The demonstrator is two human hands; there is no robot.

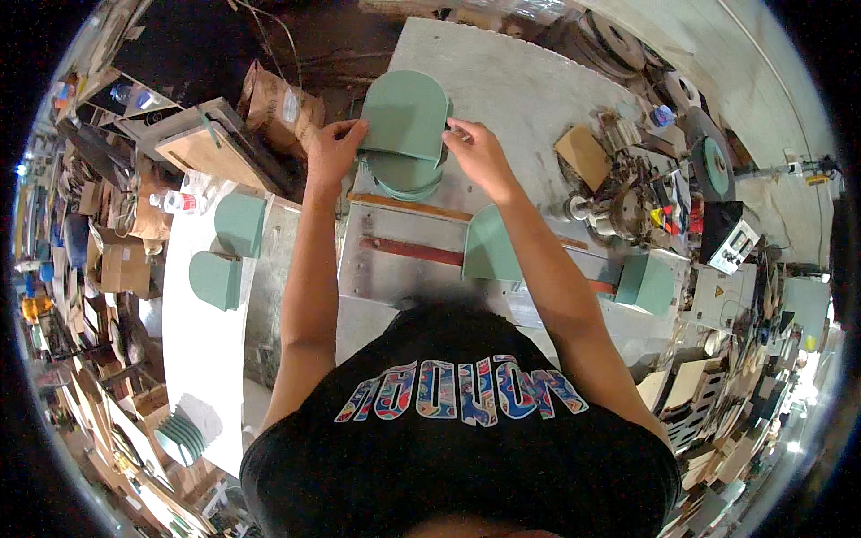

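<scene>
Left hand [335, 151] and right hand [480, 157] seem gripping the upper green panel [405, 108]; lower green pieces [405, 173] already lie stacked.

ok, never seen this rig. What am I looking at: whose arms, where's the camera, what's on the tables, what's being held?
There's no machine arm here: these are a person's bare left hand and right hand. The single picture comes from a fisheye camera worn on that person's head, looking down, so straight edges bend and the black T-shirt shows at the bottom. Picture left is the wearer's left.

The hands are at opposite sides of a green round-ended panel, above a stack of similar panels on the grey worktable. I can't tell whether that top panel is lifted clear. Another green panel shows beside the right forearm. On the white table at left are more green panel stacks and a plastic bottle.
</scene>
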